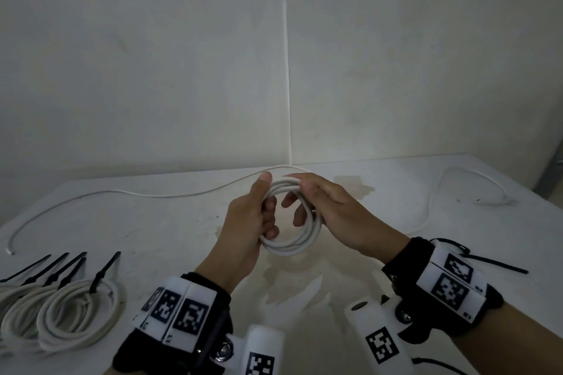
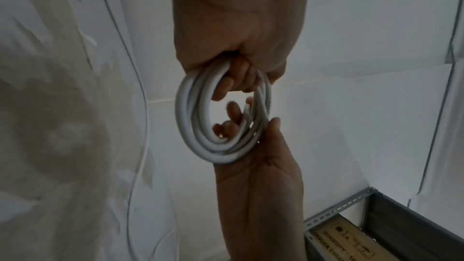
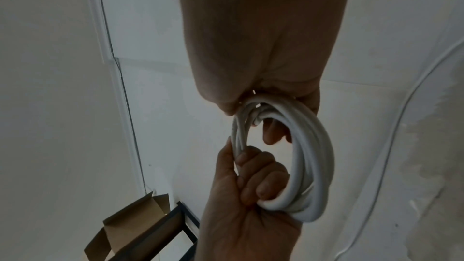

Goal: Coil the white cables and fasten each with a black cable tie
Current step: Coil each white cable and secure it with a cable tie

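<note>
Here, both hands held 1 coil of round white cable in the air above the stained white table, near its middle. The left hand gripped the coil's left side, its fingers curled through the ring and its thumb lying up along the outside. The right hand gripped the coil's upper right side, thumb on top and fingers hooked in from behind. In the right wrist view the coil showed several turns bunched together, with the left hand closed round its lower part. In the left wrist view the coil hung between the 2 hands.

On the table's near left corner lay 3 finished white cable coils, overlapping, each bound by a black plastic cable tie with its tail pointing away. 1 loose white cable ran in a long curve across the far left of the table, and another loose white cable curved at the far right. 1 loose black cable tie lay just beyond the right wrist.
</note>
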